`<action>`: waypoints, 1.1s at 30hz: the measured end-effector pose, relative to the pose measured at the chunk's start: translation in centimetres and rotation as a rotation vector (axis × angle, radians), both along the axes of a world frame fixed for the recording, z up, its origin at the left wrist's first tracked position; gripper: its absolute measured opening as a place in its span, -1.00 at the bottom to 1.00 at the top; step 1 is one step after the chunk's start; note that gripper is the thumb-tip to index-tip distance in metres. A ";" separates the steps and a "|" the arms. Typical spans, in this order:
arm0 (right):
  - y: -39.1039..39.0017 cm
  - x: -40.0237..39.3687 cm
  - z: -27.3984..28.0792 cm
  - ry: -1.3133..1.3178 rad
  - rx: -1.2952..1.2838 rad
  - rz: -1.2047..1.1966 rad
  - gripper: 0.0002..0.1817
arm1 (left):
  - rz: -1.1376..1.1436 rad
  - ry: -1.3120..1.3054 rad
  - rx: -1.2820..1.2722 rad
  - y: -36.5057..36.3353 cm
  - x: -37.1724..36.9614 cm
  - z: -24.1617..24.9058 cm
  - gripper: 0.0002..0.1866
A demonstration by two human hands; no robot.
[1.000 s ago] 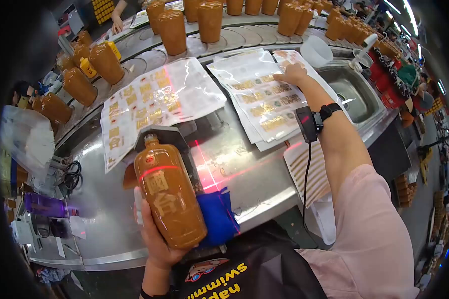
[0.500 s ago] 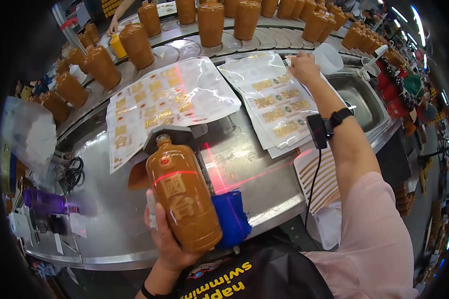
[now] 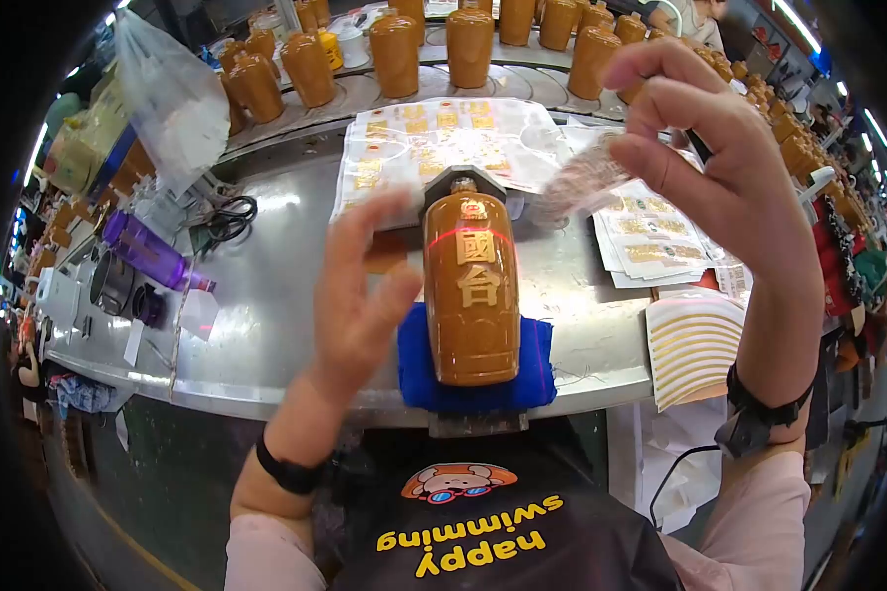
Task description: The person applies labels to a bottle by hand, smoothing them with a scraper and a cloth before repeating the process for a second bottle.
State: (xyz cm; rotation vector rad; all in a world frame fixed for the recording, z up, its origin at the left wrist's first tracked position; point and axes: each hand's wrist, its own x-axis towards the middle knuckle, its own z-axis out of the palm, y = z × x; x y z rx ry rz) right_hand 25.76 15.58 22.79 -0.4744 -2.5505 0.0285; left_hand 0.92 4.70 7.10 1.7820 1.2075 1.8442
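A brown glazed bottle [image 3: 471,340] with raised gold characters and a small red seal lies on a blue cloth [image 3: 537,360], its neck in a dark angled rest [image 3: 511,200]. A red laser line crosses its upper part. My left hand [image 3: 360,295], slightly blurred, is open just left of the bottle, apart from it. Raised at the upper right is my right hand [image 3: 724,148], thumb and forefinger curled close together at a motion-smeared, see-through patterned film [image 3: 586,182]. The exact pinch is hard to see.
White sheets of gold decals [image 3: 424,148] lie behind the bottle, with another stack [image 3: 650,236] to the right. A striped gold-and-white sheet [image 3: 695,345] sits at the front edge. Brown bottles [image 3: 394,54] line the curved conveyor. A purple bottle [image 3: 148,251] and cable [image 3: 232,219] are left.
The bottle, tilted in my left hand before, now lies straight on the blue cloth. My left hand has let go. My right hand has come back from the far decal sheets with the film.
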 end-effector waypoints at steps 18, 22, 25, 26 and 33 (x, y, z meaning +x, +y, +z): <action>-7.9 1.8 -18.9 0.578 -0.737 -0.285 -0.81 | -0.289 0.000 -0.748 -3.4 -0.2 -0.7 -0.82; -8.2 2.0 -19.8 0.606 -0.784 -0.303 -0.81 | -0.266 0.011 -0.769 -3.3 -0.2 -0.9 -0.81; -8.3 2.0 -20.0 0.609 -0.822 -0.307 -0.81 | -0.244 0.023 -0.750 -3.2 -0.1 -1.0 -0.79; -8.3 2.0 -20.2 0.614 -0.831 -0.306 -0.81 | -0.231 0.032 -0.729 -3.2 -0.1 -1.3 -0.77; -8.2 1.7 -20.3 0.618 -0.843 -0.283 -0.81 | -0.234 0.033 -0.741 -3.1 0.0 -1.1 -0.78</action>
